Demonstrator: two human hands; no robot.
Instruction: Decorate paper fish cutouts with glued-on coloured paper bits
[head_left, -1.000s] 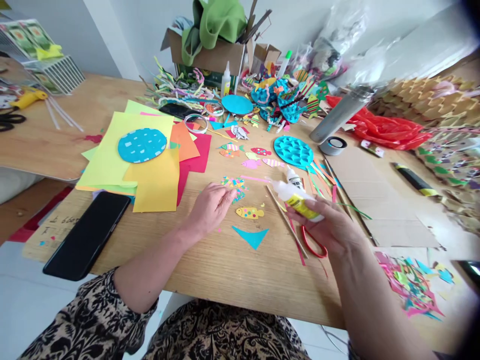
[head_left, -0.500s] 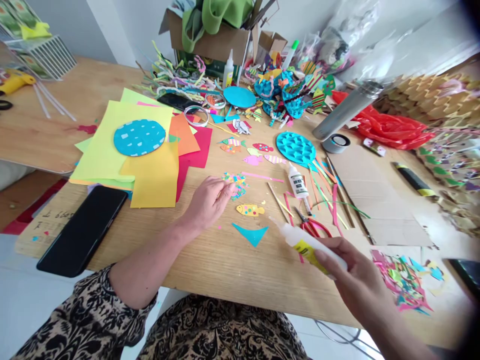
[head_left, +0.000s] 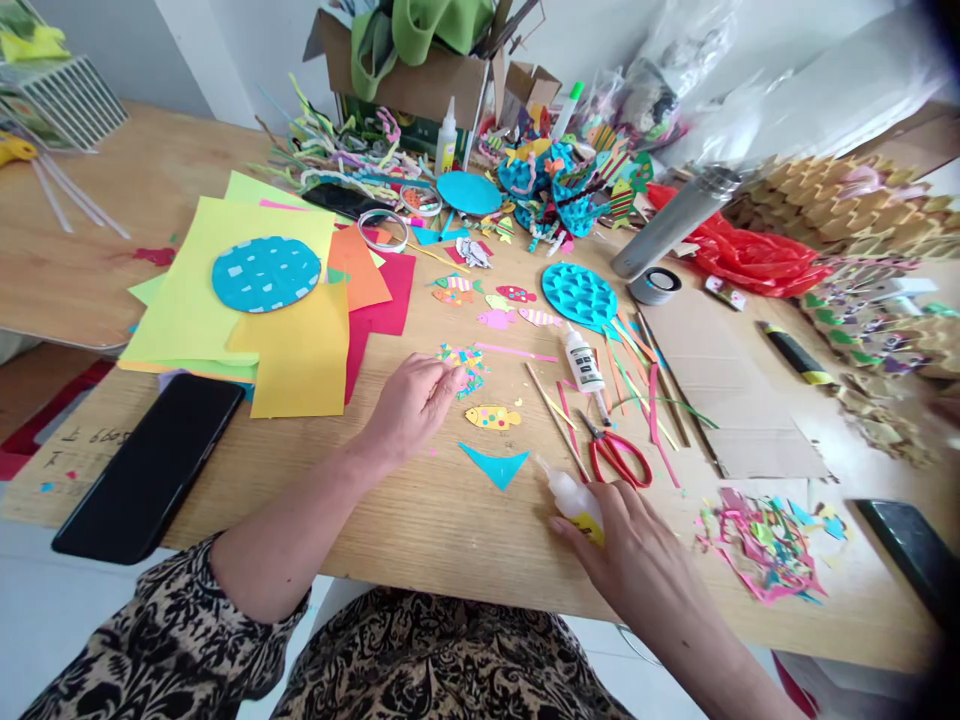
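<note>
Just left of the middle of the frame, the left hand (head_left: 420,405) lies over the wooden table (head_left: 405,545), its fingers curled and drawn narrow, the fingertips at the left edge of a small heap of coloured paper bits (head_left: 472,373); whether a bit is pinched between them, I cannot tell. Right of the lower middle, the right hand (head_left: 615,530) has its thumb and fingers wrapped around a white glue bottle (head_left: 571,500) with a yellow label, tilted so that its nozzle points to the upper left, near the right corner of a blue paper piece (head_left: 495,466). Between the paper bits and that blue piece lies a yellow paper fish (head_left: 491,417) with coloured dots. Just above the right hand are red-handled scissors (head_left: 619,462), a thin stick (head_left: 556,422) to their left, and a second glue bottle (head_left: 583,362) lying higher up. More paper fish (head_left: 496,318) are grouped above the centre, left of a blue disc (head_left: 579,296). At the left of the frame, a blue oval (head_left: 266,275) rests on yellow sheets (head_left: 169,320), with a black phone (head_left: 150,470) below them.
</note>
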